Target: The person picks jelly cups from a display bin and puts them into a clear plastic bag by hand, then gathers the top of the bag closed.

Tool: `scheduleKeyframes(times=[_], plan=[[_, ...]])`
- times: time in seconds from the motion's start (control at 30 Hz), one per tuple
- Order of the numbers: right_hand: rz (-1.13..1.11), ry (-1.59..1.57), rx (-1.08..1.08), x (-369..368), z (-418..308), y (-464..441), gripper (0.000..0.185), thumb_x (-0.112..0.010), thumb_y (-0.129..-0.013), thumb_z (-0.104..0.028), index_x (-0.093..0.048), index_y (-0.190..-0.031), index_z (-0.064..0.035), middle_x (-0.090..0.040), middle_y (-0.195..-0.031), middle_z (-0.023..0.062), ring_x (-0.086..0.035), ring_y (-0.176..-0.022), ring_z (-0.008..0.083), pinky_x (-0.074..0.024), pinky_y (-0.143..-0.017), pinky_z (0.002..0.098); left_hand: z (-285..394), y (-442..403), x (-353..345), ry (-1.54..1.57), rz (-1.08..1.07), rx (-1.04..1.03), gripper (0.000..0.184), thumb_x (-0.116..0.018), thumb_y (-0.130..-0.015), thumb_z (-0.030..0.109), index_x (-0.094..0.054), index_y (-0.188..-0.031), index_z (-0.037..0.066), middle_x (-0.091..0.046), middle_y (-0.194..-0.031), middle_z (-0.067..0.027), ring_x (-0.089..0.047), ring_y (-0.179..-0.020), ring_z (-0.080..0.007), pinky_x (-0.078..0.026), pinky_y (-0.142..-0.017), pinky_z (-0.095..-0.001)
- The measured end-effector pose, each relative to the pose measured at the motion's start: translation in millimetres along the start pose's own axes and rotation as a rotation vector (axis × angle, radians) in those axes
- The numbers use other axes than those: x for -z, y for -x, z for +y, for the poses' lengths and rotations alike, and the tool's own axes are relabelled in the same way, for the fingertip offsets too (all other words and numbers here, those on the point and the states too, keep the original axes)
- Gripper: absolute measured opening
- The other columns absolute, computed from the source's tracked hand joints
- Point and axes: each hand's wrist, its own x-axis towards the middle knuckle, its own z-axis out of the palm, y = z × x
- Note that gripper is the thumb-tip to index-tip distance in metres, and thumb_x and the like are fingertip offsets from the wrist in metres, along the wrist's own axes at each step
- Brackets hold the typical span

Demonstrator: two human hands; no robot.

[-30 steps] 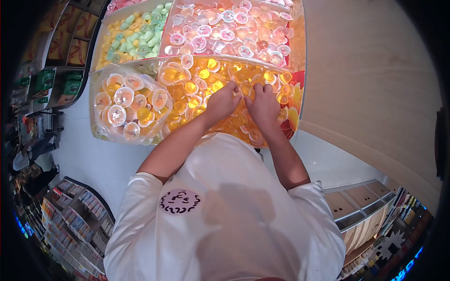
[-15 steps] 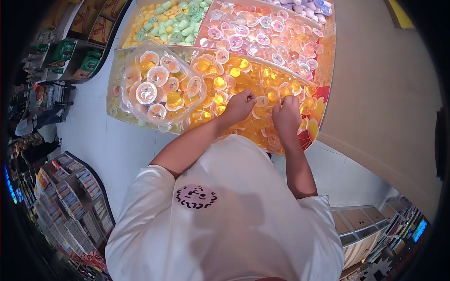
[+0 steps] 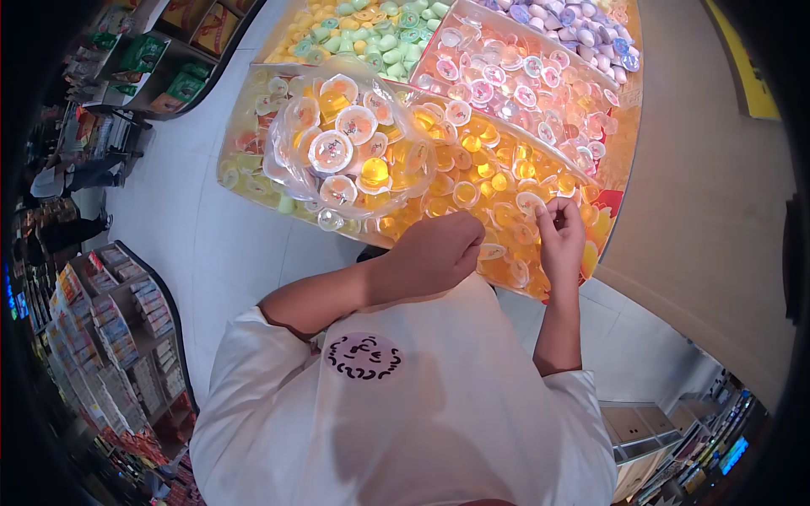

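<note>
Clear jelly cups with amber filling (image 3: 499,181) fill the near section of a display bin (image 3: 228,156). On its left part rests a clear plastic bag (image 3: 283,139), bulging with orange jelly cups (image 3: 356,124). My left hand (image 3: 434,253) is a closed fist at the bin's near edge, below the bag; whatever its fingers hold is hidden. My right hand (image 3: 564,236) is over the right side of the amber cups, thumb and forefinger pinched together. A pale-lidded jelly cup (image 3: 530,203) is right beside those fingertips; I cannot tell if it is gripped.
Farther sections hold green and yellow cups (image 3: 392,38), pink cups (image 3: 506,72) and purple cups (image 3: 582,34). Cardboard dividers separate them. A large beige surface (image 3: 709,185) rises on the right. Shelves of packaged goods (image 3: 126,325) stand on the left, beyond the tiled floor (image 3: 181,211).
The view has shifted, so the bin and bag appear farther right. My left hand has drawn back toward my body and curled into a fist. My hands are farther apart.
</note>
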Motion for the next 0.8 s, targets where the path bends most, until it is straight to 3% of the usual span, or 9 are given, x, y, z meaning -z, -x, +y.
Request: scheduleKeyframes(times=[0.07,0.17,0.23,0.3,0.33,0.57,0.8], plan=[[-0.179,-0.434,-0.112,-7.3,-27.8,2.5,0.013,-0.071,-0.095,-0.006,-0.059,-0.099,-0.0042,-0.052,-0.084,-0.0041,-0.047,-0.076,0.0050,-0.0439,-0.070,0.0221,17.5,14.6,39.6,-0.073,0.045,-0.069,0.010,-0.066,-0.089,0.006,-0.059,-0.095,0.003,-0.061,-0.084,-0.0109,-0.063,-0.073,-0.0285,-0.051,-0.065,-0.0382],[-0.344,-0.479,-0.133,-20.9,-78.1,3.9,0.011,-0.070,-0.096,-0.004,-0.059,-0.097,-0.0055,-0.051,-0.085,-0.0070,-0.046,-0.078,0.0016,-0.0430,-0.071,0.0201,30.7,31.5,91.7,-0.299,0.210,-0.129,0.010,-0.067,-0.087,0.003,-0.059,-0.094,0.004,-0.060,-0.082,-0.0111,-0.064,-0.074,-0.0284,-0.051,-0.065,-0.0377],[-0.369,-0.408,-0.052,-36.0,-97.9,0.2,0.013,-0.072,-0.094,-0.005,-0.059,-0.098,-0.0035,-0.055,-0.086,-0.0028,-0.050,-0.076,0.0060,-0.0452,-0.072,0.0220,30.9,38.4,114.6,-0.390,0.298,-0.144,0.011,-0.068,-0.086,0.003,-0.059,-0.092,0.004,-0.060,-0.082,-0.0111,-0.063,-0.074,-0.0297,-0.051,-0.064,-0.0384],[-0.416,-0.123,0.349,-46.1,-133.0,-7.5,0.016,-0.074,-0.092,-0.005,-0.060,-0.100,-0.0009,-0.061,-0.088,0.0037,-0.057,-0.077,0.0137,-0.0491,-0.074,0.0266,26.9,42.5,129.1,-0.519,0.286,-0.097,0.011,-0.069,-0.086,0.003,-0.060,-0.092,0.004,-0.060,-0.082,-0.0107,-0.064,-0.074,-0.0301,-0.051,-0.064,-0.0391],[-0.427,-0.123,0.334,-54.4,-142.1,-10.3,0.017,-0.074,-0.091,-0.006,-0.061,-0.099,0.0000,-0.064,-0.091,0.0095,-0.063,-0.080,0.0219,-0.0524,-0.075,0.0326,25.8,43.2,133.9,-0.646,0.268,-0.048,0.011,-0.070,-0.085,0.004,-0.060,-0.091,0.004,-0.060,-0.082,-0.0104,-0.064,-0.075,-0.0304,-0.051,-0.064,-0.0399],[-0.439,-0.081,0.639,-104.1,-151.6,-37.3,0.014,-0.074,-0.090,-0.004,-0.064,-0.100,-0.0020,-0.065,-0.090,0.0107,-0.066,-0.078,0.0243,-0.0546,-0.068,0.0348,0.8,41.6,131.4,-0.841,0.236,0.028,0.011,-0.072,-0.083,0.006,-0.064,-0.092,0.006,-0.060,-0.085,-0.0080,-0.066,-0.078,-0.0288,-0.053,-0.067,-0.0406],[-0.414,-0.064,0.524,-114.0,-155.7,-41.7,0.017,-0.074,-0.090,-0.007,-0.066,-0.104,-0.0034,-0.066,-0.093,0.0100,-0.066,-0.071,0.0217,-0.0541,-0.063,0.0340,-1.4,37.3,129.7,-0.725,0.345,0.072,0.022,-0.077,-0.077,0.003,-0.067,-0.096,0.008,-0.062,-0.089,-0.0075,-0.065,-0.086,-0.0292,-0.053,-0.073,-0.0397]])
